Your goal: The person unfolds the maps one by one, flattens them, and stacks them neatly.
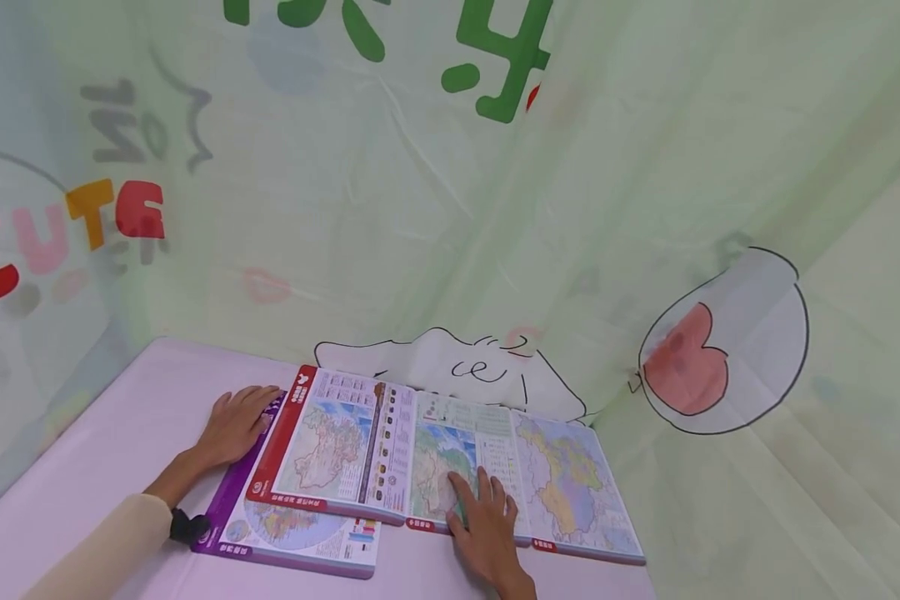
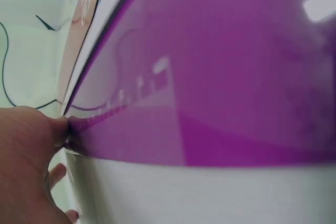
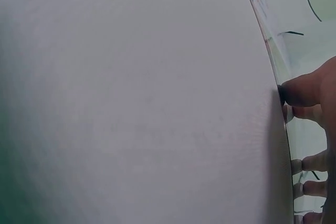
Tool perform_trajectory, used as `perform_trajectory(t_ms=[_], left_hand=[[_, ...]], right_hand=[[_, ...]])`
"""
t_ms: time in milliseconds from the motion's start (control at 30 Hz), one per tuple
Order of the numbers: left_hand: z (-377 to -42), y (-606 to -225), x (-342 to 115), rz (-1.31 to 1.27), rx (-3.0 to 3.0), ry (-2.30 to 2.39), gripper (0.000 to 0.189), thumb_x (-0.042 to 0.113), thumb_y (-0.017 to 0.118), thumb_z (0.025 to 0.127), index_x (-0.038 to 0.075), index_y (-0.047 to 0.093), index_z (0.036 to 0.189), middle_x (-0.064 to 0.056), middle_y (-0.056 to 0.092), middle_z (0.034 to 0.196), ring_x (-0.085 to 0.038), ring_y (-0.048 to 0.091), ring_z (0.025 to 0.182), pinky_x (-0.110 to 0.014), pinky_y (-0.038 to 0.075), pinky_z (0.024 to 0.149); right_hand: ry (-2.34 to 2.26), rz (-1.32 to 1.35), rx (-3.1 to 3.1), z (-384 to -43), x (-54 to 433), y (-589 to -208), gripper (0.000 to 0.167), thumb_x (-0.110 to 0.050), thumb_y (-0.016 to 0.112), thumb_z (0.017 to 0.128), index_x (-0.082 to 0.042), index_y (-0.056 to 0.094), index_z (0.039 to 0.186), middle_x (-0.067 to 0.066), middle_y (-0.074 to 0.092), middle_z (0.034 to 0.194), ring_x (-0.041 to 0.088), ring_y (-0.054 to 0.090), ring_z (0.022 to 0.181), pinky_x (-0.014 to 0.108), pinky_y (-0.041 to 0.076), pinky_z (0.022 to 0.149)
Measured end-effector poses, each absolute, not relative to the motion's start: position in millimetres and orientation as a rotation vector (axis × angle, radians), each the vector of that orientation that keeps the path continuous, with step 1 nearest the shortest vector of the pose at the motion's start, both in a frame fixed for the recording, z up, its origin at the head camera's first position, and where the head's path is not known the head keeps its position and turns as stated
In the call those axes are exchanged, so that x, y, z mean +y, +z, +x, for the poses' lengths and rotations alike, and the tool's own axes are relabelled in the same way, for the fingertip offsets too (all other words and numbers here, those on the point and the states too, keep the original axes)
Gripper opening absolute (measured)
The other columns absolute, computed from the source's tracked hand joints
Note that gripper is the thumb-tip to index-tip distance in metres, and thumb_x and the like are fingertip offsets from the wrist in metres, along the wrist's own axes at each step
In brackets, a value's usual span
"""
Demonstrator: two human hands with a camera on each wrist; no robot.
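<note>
A purple-bordered map (image 1: 292, 557) lies on the table, partly hidden under a red-bordered map (image 1: 322, 454). My left hand (image 1: 232, 423) rests at the purple map's upper left edge, and the thumb touches its purple cover (image 2: 236, 66) in the left wrist view. To the right of the red-bordered map, a middle map panel (image 1: 441, 446) and a right-hand map panel (image 1: 570, 483) continue the row. My right hand (image 1: 487, 529) lies over the lower part of the middle panel with its fingers spread, fingertips on the printed surface.
The pale table (image 1: 150, 417) extends left of the maps. Behind it hangs a light green curtain (image 1: 345, 208) with printed letters and drawings, close to the maps' far edges. A black band (image 1: 190, 527) circles my left wrist.
</note>
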State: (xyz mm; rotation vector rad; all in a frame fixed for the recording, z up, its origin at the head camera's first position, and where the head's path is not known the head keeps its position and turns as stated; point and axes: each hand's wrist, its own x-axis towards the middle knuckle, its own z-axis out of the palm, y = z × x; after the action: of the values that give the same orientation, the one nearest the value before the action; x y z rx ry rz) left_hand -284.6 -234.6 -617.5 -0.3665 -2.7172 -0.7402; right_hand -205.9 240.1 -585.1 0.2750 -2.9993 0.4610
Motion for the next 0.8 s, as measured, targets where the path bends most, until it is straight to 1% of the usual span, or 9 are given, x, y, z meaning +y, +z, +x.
perform_trajectory(t_ms=[167, 267, 367, 467, 533, 567, 667, 733, 800], left_hand=[[-275, -609, -231, -0.366, -2.722, -0.744, 0.058, 0.016, 0.067, 0.104, 0.003, 0.052, 0.159, -0.025, 0.055, 0.16, -0.051, 0.043, 0.151, -0.081, 0.025, 0.12], [-269, -605, -228, -0.357, -2.7, -0.778, 0.059, 0.014, 0.068, 0.102, 0.002, 0.053, 0.157, -0.027, 0.055, 0.16, -0.053, 0.044, 0.15, -0.083, 0.025, 0.118], [-265, -613, -227, -0.337, -2.625, -0.795, 0.059, 0.014, 0.067, 0.103, 0.001, 0.052, 0.158, -0.028, 0.055, 0.159, -0.053, 0.044, 0.148, -0.081, 0.03, 0.114], [-251, -612, -223, -0.268, -2.571, -0.821, 0.06, 0.011, 0.066, 0.102, -0.002, 0.05, 0.158, -0.03, 0.054, 0.158, -0.053, 0.045, 0.146, -0.078, 0.036, 0.112], [-234, -604, -218, -0.189, -2.586, -0.849, 0.06, 0.01, 0.066, 0.103, -0.005, 0.048, 0.158, -0.031, 0.053, 0.157, -0.054, 0.048, 0.142, -0.075, 0.041, 0.11], [-223, -598, -215, -0.143, -2.612, -0.864, 0.061, 0.008, 0.068, 0.101, -0.007, 0.048, 0.157, -0.033, 0.054, 0.156, -0.055, 0.05, 0.139, -0.074, 0.043, 0.108], [-193, -581, -205, 0.011, -2.709, -0.907, 0.061, 0.011, 0.068, 0.103, -0.011, 0.046, 0.155, -0.037, 0.056, 0.148, -0.053, 0.056, 0.125, -0.069, 0.049, 0.101], [-175, -571, -199, 0.095, -2.788, -0.931, 0.063, 0.013, 0.069, 0.104, -0.015, 0.044, 0.154, -0.04, 0.056, 0.143, -0.052, 0.057, 0.118, -0.068, 0.051, 0.099], [-162, -561, -195, 0.151, -2.868, -0.948, 0.066, 0.015, 0.07, 0.103, -0.019, 0.042, 0.152, -0.043, 0.055, 0.138, -0.051, 0.056, 0.114, -0.066, 0.052, 0.098]], right_hand=[[0.477, 0.284, -2.968, -211, 243, -583, 0.058, -0.034, 0.071, 0.098, -0.028, 0.06, 0.154, 0.03, 0.043, 0.167, 0.06, 0.036, 0.151, 0.085, 0.023, 0.117], [0.456, 0.282, -2.949, -212, 243, -585, 0.058, -0.034, 0.071, 0.097, -0.029, 0.061, 0.154, 0.029, 0.043, 0.167, 0.059, 0.034, 0.151, 0.082, 0.023, 0.116], [0.458, 0.28, -2.882, -209, 240, -587, 0.057, -0.035, 0.072, 0.098, -0.029, 0.062, 0.154, 0.028, 0.044, 0.165, 0.057, 0.035, 0.148, 0.079, 0.024, 0.112], [0.497, 0.206, -2.832, -199, 226, -582, 0.055, -0.038, 0.075, 0.099, -0.027, 0.063, 0.152, 0.023, 0.05, 0.159, 0.05, 0.041, 0.14, 0.071, 0.031, 0.106], [0.563, 0.093, -2.823, -188, 210, -573, 0.054, -0.038, 0.078, 0.098, -0.022, 0.067, 0.147, 0.017, 0.057, 0.149, 0.042, 0.048, 0.132, 0.063, 0.037, 0.101], [0.599, 0.015, -2.817, -180, 201, -568, 0.05, -0.038, 0.08, 0.097, -0.019, 0.07, 0.142, 0.014, 0.062, 0.141, 0.036, 0.051, 0.125, 0.058, 0.04, 0.098], [0.794, -0.216, -2.81, -158, 172, -545, 0.031, -0.03, 0.081, 0.097, -0.011, 0.077, 0.121, 0.004, 0.071, 0.11, 0.023, 0.057, 0.101, 0.044, 0.045, 0.085], [0.901, -0.317, -2.788, -142, 153, -532, 0.019, -0.026, 0.08, 0.096, -0.009, 0.079, 0.105, 0.0, 0.07, 0.09, 0.017, 0.057, 0.084, 0.038, 0.046, 0.075], [0.964, -0.37, -2.807, -128, 135, -524, 0.015, -0.024, 0.079, 0.096, -0.009, 0.078, 0.094, -0.003, 0.065, 0.078, 0.014, 0.055, 0.076, 0.036, 0.046, 0.069]])
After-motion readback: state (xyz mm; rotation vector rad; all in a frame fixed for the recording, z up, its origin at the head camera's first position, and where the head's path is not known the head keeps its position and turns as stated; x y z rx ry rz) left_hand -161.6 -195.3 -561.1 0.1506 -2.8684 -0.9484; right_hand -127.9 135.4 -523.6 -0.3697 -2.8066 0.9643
